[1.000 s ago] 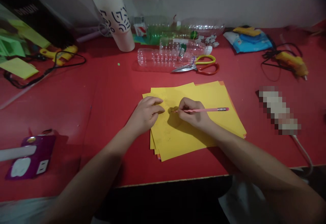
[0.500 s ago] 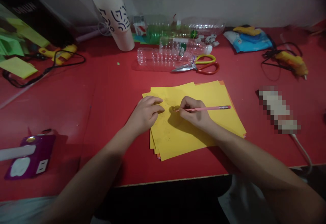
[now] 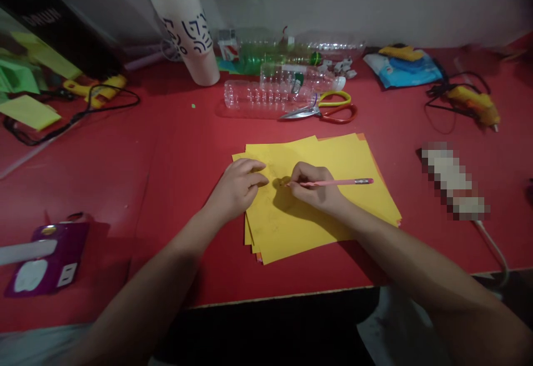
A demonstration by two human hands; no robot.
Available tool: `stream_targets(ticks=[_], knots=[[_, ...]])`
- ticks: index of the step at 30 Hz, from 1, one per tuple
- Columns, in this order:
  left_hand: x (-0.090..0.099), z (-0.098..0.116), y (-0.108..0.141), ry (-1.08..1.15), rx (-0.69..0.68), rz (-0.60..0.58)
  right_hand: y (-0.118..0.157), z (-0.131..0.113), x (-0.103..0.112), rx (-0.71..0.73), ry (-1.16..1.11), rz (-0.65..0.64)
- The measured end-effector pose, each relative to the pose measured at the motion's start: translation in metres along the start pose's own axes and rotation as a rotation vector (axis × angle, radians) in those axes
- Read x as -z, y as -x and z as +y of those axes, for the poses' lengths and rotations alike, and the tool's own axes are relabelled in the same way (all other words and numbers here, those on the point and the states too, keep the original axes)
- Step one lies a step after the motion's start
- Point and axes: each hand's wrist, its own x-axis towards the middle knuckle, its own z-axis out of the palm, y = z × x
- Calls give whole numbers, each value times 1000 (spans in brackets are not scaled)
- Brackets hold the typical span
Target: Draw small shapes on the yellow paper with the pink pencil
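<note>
A stack of yellow paper [image 3: 308, 227] lies slightly askew on the red table, with orange edges peeking out beneath. My right hand [image 3: 314, 188] is closed around a pink pencil [image 3: 345, 183], its eraser end pointing right and its tip down near the sheet's surface. Faint dark marks show on the paper left of the tip. Resting on the left edge of the stack, my left hand [image 3: 242, 184] has its fingers apart and holds nothing.
Beyond the paper lie scissors [image 3: 320, 109] and clear plastic bottles [image 3: 266, 95]. A white tumbler [image 3: 195, 38] stands behind. Yellow glue guns [image 3: 474, 105] with cords lie on both sides. A blurred-out object [image 3: 453, 183] sits right, a purple package [image 3: 52, 260] left.
My right hand and the pencil have shifted slightly left and down over the paper. My left hand stays where it was.
</note>
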Motion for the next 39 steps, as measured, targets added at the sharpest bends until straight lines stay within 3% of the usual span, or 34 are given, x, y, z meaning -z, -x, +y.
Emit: stream_targets(ticks=[25, 32, 36, 39], knots=[[-2, -2, 1, 12, -7, 21, 1, 2, -2, -10, -32, -140], [-2, -2, 1, -5, -6, 28, -5, 1, 4, -246, -340, 20], [-2, -4, 0, -10, 1, 38, -6, 2, 9, -243, -325, 104], [2, -5, 0, 9, 50, 43, -4, 2, 10, -155, -266, 93]])
